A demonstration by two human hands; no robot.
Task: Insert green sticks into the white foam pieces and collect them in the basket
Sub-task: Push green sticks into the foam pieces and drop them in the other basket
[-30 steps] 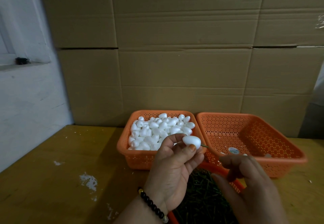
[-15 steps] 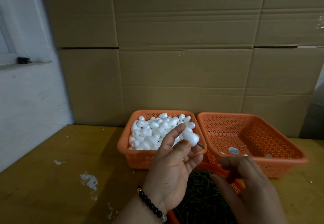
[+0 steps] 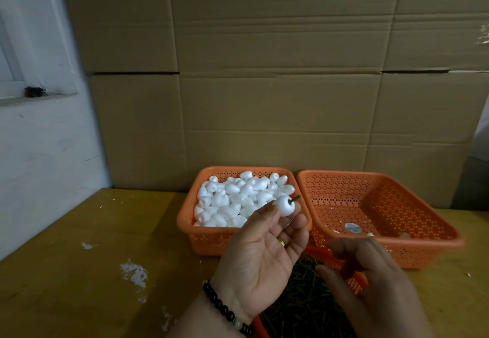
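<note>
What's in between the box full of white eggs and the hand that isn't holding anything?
In the head view, the left hand sits between the foam-filled basket and the right hand, holding a foam piece.

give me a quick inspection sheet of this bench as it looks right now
surface: yellow-brown wooden table with white smears and specks.
job's things: left orange basket full of white foam pieces; right orange basket nearly bare, a round sticker and a few bits inside; a third orange basket of green sticks nearest the person; one foam piece with a green stick in it.
clutter: foam crumbs on the table.
grippers: left hand pinches the stuck foam piece, palm up; right hand loosely curled above the sticks, blurred, nothing seen in it.
cables: nothing seen.
surroundings: cardboard boxes stacked behind; white wall with a ledge and a small dark object on it.
</note>
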